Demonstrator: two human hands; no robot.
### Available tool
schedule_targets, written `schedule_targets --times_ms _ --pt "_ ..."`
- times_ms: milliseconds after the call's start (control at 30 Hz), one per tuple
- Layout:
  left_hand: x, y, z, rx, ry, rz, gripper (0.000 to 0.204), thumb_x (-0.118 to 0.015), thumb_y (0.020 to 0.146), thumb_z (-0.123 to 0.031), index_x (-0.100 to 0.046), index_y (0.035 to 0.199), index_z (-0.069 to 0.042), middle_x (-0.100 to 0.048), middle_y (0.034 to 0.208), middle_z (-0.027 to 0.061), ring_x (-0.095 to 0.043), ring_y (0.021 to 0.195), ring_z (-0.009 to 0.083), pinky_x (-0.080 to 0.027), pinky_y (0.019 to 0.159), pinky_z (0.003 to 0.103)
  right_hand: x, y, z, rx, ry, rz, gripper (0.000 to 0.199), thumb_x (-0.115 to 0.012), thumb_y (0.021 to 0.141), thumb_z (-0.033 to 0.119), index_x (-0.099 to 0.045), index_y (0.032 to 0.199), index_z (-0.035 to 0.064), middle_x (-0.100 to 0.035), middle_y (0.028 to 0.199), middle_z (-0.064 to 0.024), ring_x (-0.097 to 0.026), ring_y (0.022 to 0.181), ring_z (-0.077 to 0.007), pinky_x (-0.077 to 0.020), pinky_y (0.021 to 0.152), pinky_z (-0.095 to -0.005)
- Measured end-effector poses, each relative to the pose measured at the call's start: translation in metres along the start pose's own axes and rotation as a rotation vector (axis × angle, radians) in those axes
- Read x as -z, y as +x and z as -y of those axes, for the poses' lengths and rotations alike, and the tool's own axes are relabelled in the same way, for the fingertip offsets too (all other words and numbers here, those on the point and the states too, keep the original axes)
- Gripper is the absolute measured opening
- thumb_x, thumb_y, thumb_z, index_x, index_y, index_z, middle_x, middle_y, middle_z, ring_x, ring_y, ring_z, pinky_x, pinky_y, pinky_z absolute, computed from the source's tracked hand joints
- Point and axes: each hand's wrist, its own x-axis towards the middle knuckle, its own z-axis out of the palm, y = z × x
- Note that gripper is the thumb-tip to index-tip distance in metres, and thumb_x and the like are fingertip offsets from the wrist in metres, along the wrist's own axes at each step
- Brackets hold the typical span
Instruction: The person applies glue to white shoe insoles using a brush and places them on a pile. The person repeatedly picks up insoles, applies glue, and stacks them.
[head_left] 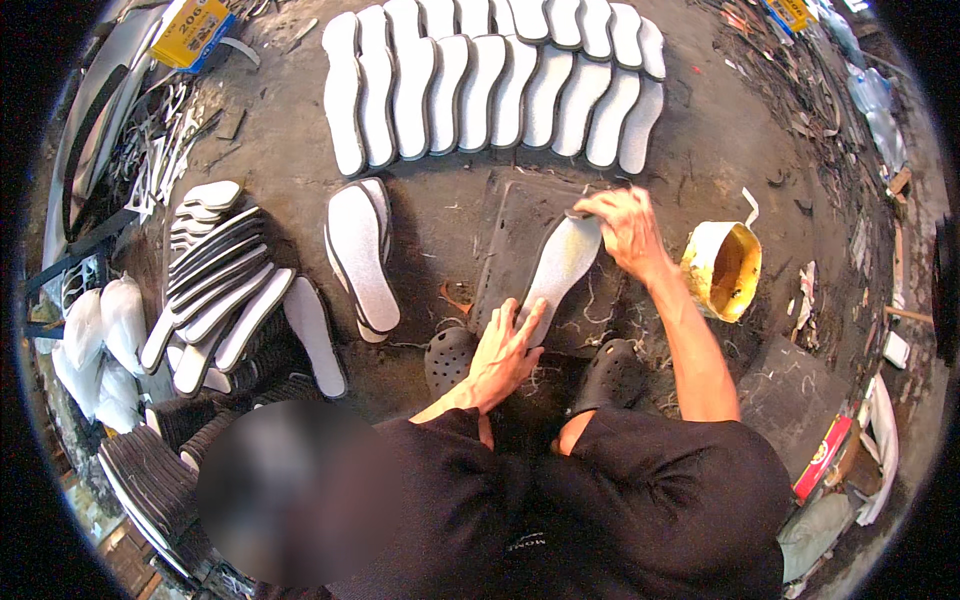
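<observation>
A white-topped shoe sole (568, 256) with a dark edge lies slanted on a dark, worn board (508, 235) in front of me. My left hand (503, 352) rests on its near end, fingers stretched out and apart, pressing on the white face. At the far end, my right hand (628, 228) has its fingers closed on the sole's tip; whether anything else is in them is hidden. Right of the board stands a pot (699, 250) smeared with yellow, a white strip rising from its rim. Left of the board, two more soles (358, 255) lie overlapped.
Two rows of white soles (410, 110) lie side by side at the back. A fanned pile of soles (225, 290) sits at left, with dark stacks (150, 490) nearer me. Dark clogs (610, 374) flank the board's near edge. Scraps (170, 150) litter both sides; a red box (823, 457) lies at right.
</observation>
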Motion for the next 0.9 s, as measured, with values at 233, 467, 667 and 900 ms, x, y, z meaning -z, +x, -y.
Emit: schedule_targets --times_ms 233,467,667,900 --pt "-0.002 0.01 0.001 -0.033 -0.025 -0.022 0.098 -0.088 0.092 -0.018 -0.038 0.175 -0.017 -0.041 0.158 0.0358 -0.05 0.138 0.0539 -0.046 0.12 0.059 0.006 -0.061 0.035 -0.187 0.186 0.029 0.04 -0.066 0.095 -0.001 -0.077 0.131 0.0112 -0.078 0.118 -0.0158 -0.074 0.108 -0.0392 -0.0604 0.099 -0.0496" --pt "0.009 0.013 0.003 -0.027 -0.145 -0.023 0.097 -0.091 0.09 -0.018 -0.04 0.172 -0.008 -0.044 0.161 0.0302 -0.047 0.148 0.0501 -0.044 0.125 0.054 -0.024 -0.05 -0.009 -0.211 0.177 -0.135 0.036 -0.062 0.097 0.001 -0.078 0.128 0.0094 -0.08 0.121 -0.0175 -0.074 0.113 -0.0395 -0.0588 0.101 -0.0507" --pt "0.027 0.01 0.02 -0.06 -0.143 0.063 0.093 -0.082 0.086 0.001 -0.039 0.168 -0.001 -0.049 0.157 0.0264 -0.05 0.147 0.0484 -0.043 0.126 0.052 -0.031 -0.162 0.113 -0.104 0.349 0.098 0.043 -0.066 0.086 -0.007 -0.079 0.124 0.0066 -0.082 0.119 -0.0164 -0.076 0.109 -0.0364 -0.0627 0.097 -0.0469" --pt "0.007 0.007 0.009 -0.017 -0.107 -0.056 0.093 -0.087 0.086 -0.008 -0.041 0.166 0.001 -0.05 0.155 0.0278 -0.051 0.141 0.0479 -0.045 0.122 0.053 0.0 -0.031 0.03 -0.537 0.215 -0.145 0.035 -0.066 0.107 0.019 -0.073 0.134 -0.0022 -0.079 0.117 -0.0304 -0.077 0.108 -0.0499 -0.061 0.094 -0.0545"
